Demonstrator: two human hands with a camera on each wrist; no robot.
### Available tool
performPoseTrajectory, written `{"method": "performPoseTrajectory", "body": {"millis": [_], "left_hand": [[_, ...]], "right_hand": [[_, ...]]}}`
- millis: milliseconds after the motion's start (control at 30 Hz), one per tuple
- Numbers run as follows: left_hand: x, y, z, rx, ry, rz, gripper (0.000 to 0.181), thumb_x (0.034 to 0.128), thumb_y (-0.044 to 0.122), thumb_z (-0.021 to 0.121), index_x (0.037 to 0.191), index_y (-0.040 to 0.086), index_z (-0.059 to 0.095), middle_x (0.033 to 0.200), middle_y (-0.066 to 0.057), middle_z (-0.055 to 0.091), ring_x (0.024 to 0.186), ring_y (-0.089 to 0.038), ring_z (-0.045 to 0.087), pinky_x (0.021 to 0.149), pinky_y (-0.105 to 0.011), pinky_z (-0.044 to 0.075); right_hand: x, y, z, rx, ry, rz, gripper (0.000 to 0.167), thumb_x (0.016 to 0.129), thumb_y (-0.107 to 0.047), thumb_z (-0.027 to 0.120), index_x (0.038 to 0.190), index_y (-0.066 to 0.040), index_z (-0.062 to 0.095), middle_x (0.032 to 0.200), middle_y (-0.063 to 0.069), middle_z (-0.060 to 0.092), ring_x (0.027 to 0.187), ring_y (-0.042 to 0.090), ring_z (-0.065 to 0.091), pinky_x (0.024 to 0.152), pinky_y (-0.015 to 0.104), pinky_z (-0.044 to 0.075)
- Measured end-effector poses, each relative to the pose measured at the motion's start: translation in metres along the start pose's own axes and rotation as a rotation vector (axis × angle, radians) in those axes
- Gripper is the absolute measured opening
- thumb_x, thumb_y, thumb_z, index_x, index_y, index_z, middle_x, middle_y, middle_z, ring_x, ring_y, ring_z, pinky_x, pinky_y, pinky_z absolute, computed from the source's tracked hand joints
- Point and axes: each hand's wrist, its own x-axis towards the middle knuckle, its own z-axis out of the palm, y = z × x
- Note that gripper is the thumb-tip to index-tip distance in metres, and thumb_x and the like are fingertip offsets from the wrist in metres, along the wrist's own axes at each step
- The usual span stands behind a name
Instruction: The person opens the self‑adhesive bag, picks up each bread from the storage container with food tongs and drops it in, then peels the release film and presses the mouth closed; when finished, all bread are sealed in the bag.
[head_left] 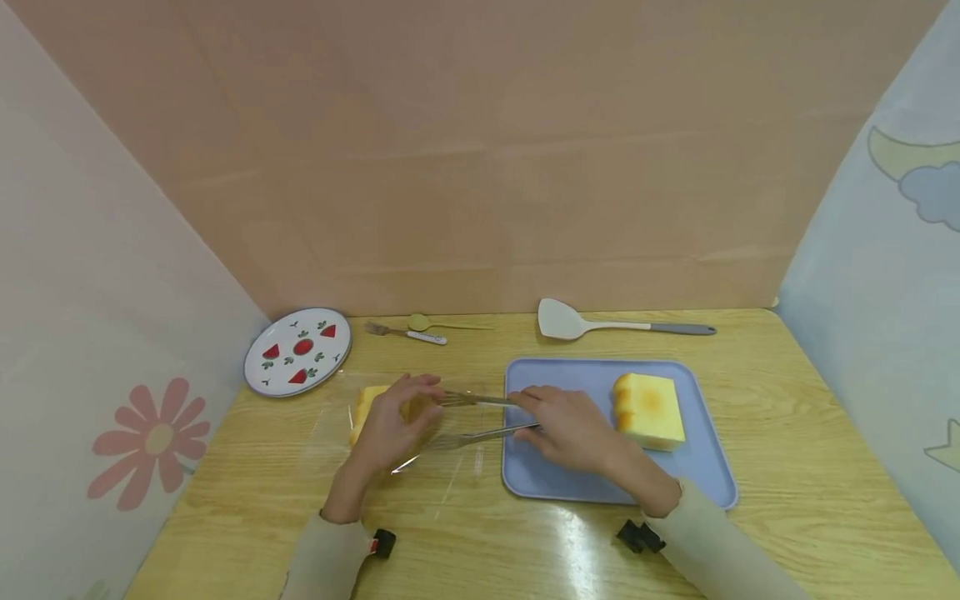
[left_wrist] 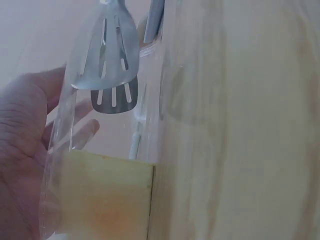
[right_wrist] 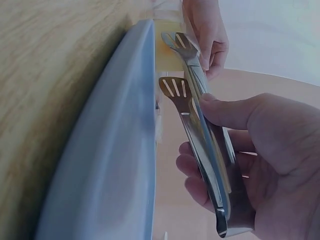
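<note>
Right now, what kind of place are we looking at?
Probably a staged tabletop booth, perhaps a mock kitchen: a wood-grain table backed by a plain tan backdrop, with a flower-printed wall along one side.

A person's two arms reach forward on either side of the metal tongs (head_left: 483, 435), the left sleeve (head_left: 326, 554) and right sleeve (head_left: 723, 542) each ending short of a bare wrist. The right hand (head_left: 573, 427) grips the tongs toward their joined end, its thumb (right_wrist: 232, 112) on one side and its fingers (right_wrist: 197, 187) on the other. Near the tips of the tongs, the left hand (head_left: 393, 423) bends its fingers toward them, its thumb apart from the index finger, though any grip is unclear.
</note>
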Motion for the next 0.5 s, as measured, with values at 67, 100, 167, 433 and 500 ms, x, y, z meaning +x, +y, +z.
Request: {"method": "performPoseTrajectory", "body": {"millis": [67,100,167,433,500], "left_hand": [[0.0,-0.001,0.001,-0.005,0.013,0.008,0.013,0.0995,0.003,0.082,0.112,0.006,0.082,0.132,-0.022,0.077,0.13,-0.042,0.071,0.128,-0.063,0.036],[0.0,-0.002,0.001,-0.008,0.021,0.014,0.012,0.1001,0.003,0.081,0.111,0.006,0.082,0.131,-0.021,0.078,0.13,-0.042,0.071,0.128,-0.062,0.037],[0.001,-0.004,0.003,-0.011,0.037,0.017,0.009,0.1017,0.006,0.08,0.111,0.007,0.082,0.132,-0.019,0.078,0.13,-0.041,0.072,0.128,-0.057,0.039],[0.0,-0.003,0.002,-0.05,0.067,-0.022,0.01,0.1031,0.005,0.079,0.112,0.003,0.082,0.133,-0.017,0.078,0.132,-0.041,0.071,0.127,-0.057,0.04],[0.0,-0.004,0.003,-0.056,0.078,-0.027,0.01,0.103,0.004,0.078,0.112,0.001,0.082,0.133,-0.018,0.078,0.132,-0.041,0.071,0.127,-0.058,0.04]], "right_hand": [[-0.001,0.001,-0.001,-0.006,0.012,-0.004,0.051,0.1,-0.032,0.086,0.142,-0.007,0.072,0.134,0.009,0.077,0.118,0.029,0.076,0.078,0.046,0.067],[-0.002,0.002,-0.001,-0.011,0.019,-0.006,0.051,0.099,-0.031,0.087,0.142,-0.007,0.072,0.134,0.009,0.077,0.117,0.029,0.077,0.077,0.046,0.067],[-0.003,0.002,-0.002,-0.012,0.023,-0.007,0.052,0.097,-0.029,0.089,0.141,-0.006,0.072,0.132,0.009,0.078,0.115,0.029,0.077,0.076,0.045,0.067],[-0.012,0.005,-0.012,0.034,-0.003,0.045,0.057,0.095,-0.02,0.091,0.143,0.0,0.067,0.133,0.014,0.075,0.117,0.033,0.075,0.088,0.05,0.067],[-0.015,0.006,-0.016,0.046,-0.004,0.052,0.058,0.096,-0.019,0.091,0.144,0.002,0.066,0.135,0.016,0.074,0.12,0.035,0.074,0.092,0.051,0.066]]}}
